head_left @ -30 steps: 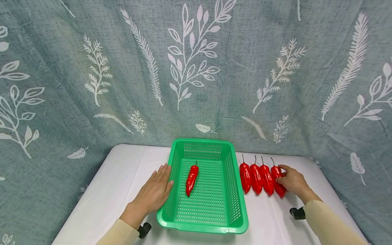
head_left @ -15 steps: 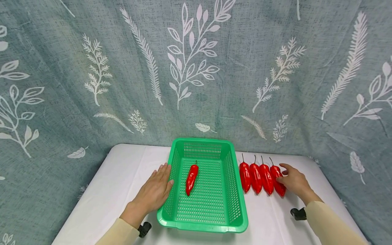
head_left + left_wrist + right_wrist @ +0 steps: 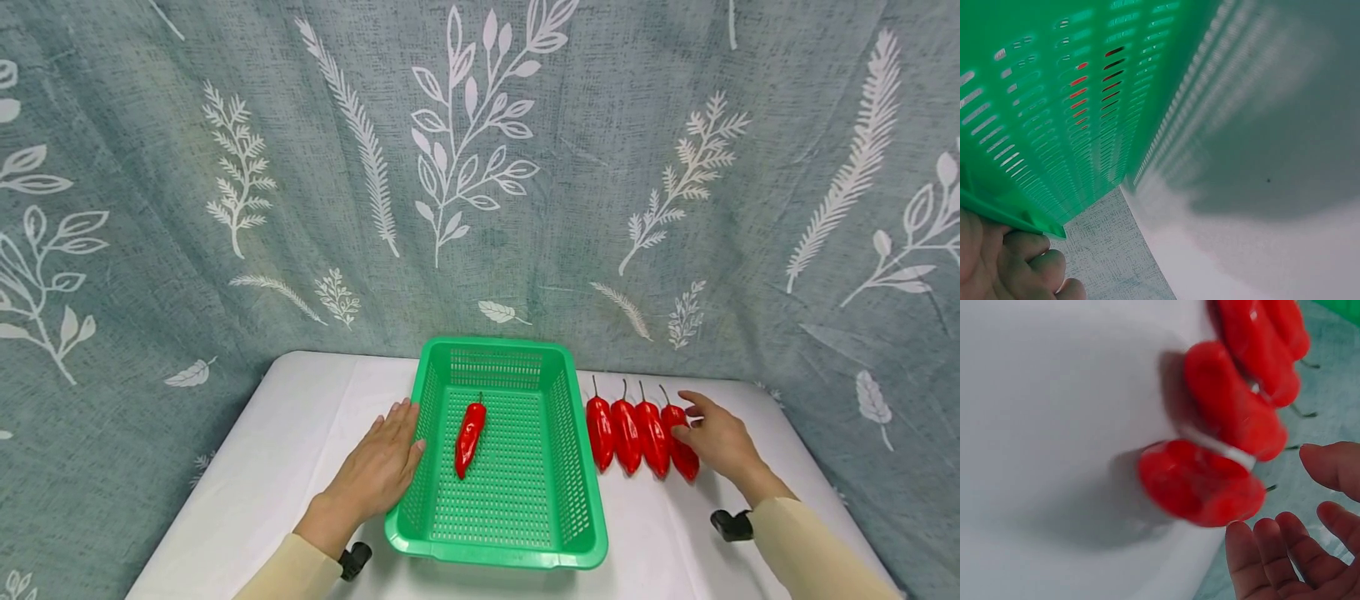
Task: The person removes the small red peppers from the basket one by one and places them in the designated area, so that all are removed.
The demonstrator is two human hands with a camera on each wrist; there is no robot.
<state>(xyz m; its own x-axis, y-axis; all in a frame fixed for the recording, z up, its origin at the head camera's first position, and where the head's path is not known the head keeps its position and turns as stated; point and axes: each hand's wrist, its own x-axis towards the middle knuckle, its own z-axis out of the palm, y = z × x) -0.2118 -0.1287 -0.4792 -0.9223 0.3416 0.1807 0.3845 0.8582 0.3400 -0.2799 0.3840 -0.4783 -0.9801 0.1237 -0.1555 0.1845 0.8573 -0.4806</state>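
Note:
My left hand (image 3: pixel 375 467) lies with extended fingers against the left rim of a green plastic basket (image 3: pixel 495 557). One red chili pepper (image 3: pixel 470 440) rests on the basket floor, left of centre, stem pointing away. To the right of the basket, several more red peppers (image 3: pixel 652 442) stand side by side in a row on the table. My right hand (image 3: pixel 718 437) hovers over the rightmost pepper (image 3: pixel 686 462), thumb and fingers spread apart. In the right wrist view that pepper (image 3: pixel 1200 484) lies just beyond the fingertips, not gripped; whether one fingertip touches it I cannot tell.
A white cloth covers the table (image 3: pixel 300 417). Behind it hangs a grey-green curtain (image 3: pixel 480 308) with white leaf prints. Black wrist cameras sit below both wrists, near the table surface.
My right hand has loosened from the rightmost pepper and shifted slightly up, its fingers farther apart. That pepper has edged left towards the row. My left hand and the basket stay put.

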